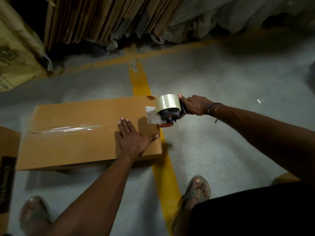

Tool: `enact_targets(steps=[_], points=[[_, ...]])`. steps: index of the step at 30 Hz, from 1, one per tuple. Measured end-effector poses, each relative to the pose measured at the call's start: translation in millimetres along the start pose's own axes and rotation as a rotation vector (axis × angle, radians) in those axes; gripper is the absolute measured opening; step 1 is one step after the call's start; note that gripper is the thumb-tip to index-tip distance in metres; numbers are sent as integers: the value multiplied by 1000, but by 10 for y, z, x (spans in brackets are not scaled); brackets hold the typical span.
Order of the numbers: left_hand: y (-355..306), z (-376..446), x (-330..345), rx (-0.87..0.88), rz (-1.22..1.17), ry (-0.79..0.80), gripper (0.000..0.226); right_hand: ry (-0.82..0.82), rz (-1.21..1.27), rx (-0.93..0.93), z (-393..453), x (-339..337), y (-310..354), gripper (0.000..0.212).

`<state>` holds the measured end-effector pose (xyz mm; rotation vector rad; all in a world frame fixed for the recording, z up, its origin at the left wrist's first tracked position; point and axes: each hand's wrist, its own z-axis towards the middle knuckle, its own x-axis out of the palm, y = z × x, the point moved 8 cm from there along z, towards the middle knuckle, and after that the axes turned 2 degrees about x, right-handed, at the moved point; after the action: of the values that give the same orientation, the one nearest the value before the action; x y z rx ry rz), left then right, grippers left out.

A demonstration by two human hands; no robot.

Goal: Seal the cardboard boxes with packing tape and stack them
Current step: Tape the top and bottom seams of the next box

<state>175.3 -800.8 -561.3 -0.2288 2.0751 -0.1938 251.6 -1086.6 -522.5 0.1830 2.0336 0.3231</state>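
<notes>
Head view shows one closed cardboard box [88, 132] on the grey concrete floor [221, 92], clear tape along its seam. Left hand [132, 138] presses flat, fingers straight, near the box's right edge. Right hand [196, 105] grips one tape dispenser [167, 110] at the box's far right corner. Yellow floor lines [141, 82] cross; flattened cartons [95, 19] lean behind.

Two cardboard boxes [88, 132] [7, 176], one tape dispenser [167, 110], two hands [132, 139] [196, 104], two sandals [198, 188] [35, 212].
</notes>
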Motion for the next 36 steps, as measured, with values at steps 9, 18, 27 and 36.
enact_targets(steps=[9, 18, 27, 36], points=[[-26, 6, -4, -4, 3, 11, 153, -12, -96, 26, -61, -50, -129, 82], [-681, 82, -360, -119, -1058, 105, 57, 73, -111, 45, 141, 71, 27, 86], [-848, 558, -415, -338, -944, 92, 149, 54, -103, 84, 232, 28, 31, 93], [-898, 601, -306, -213, -936, 159, 122, 21, -250, 114, 154, -21, 8, 81]])
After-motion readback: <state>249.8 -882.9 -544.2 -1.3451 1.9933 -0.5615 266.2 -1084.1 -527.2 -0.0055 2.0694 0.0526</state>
